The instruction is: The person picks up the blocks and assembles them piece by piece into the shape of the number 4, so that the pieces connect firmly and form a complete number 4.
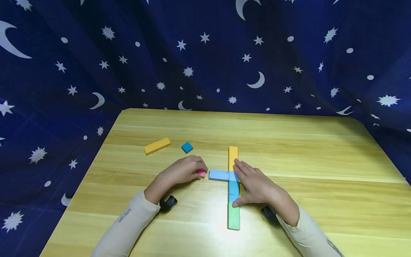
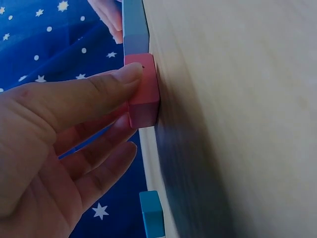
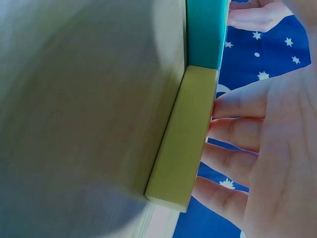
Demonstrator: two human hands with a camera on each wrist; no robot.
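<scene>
The left hand (image 1: 183, 170) pinches a small pink block (image 2: 143, 94) between thumb and fingers, low over the table. In the head view this pink block is just left of a periwinkle block (image 1: 218, 175), part of a cross of flat coloured blocks. My right hand (image 1: 259, 184) rests at the cross with extended fingers, fingertips by the orange block (image 1: 233, 157) and thumb near where the blue block (image 1: 233, 192) meets the green block (image 1: 233, 217). Beneath this hand lies a yellow block (image 3: 183, 144), mostly hidden in the head view.
On the wooden table (image 1: 305, 150), a loose orange block (image 1: 157, 146) and a small blue square block (image 1: 187, 147) lie beyond the left hand. A dark blue curtain (image 1: 218, 64) with moons and stars hangs behind the far edge.
</scene>
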